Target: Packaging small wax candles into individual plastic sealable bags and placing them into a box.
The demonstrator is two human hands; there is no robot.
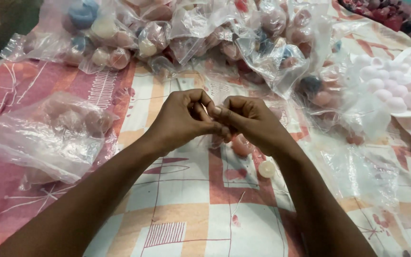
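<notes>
Your left hand (184, 116) and your right hand (250, 121) met at the middle of the view, knuckles up, above a patterned cloth of pink, cream and orange blocks (191, 209). The fingers (205, 114) of both hands were curled tight and pressed together at the tips; something very small may have been pinched between them, but what it was, or whether anything was held at all, could not be told.

Just below your right hand, a small round pink wax piece (241, 145) lay on the cloth, partly hidden by your knuckles. Near it, closer to you, sat a small round cream-white wax piece (266, 168), clear of your wrist.

To your left lay a clear plastic bag of pale pink rounds (48, 133), well apart from your hands. Beyond your hands was a heap of clear plastic bags filled with pink, cream and blue round pieces (191, 33). To your right stood a white moulded tray holding pale pink domes (400, 90), with loose clear plastic film (357, 166) spread in front of it.
</notes>
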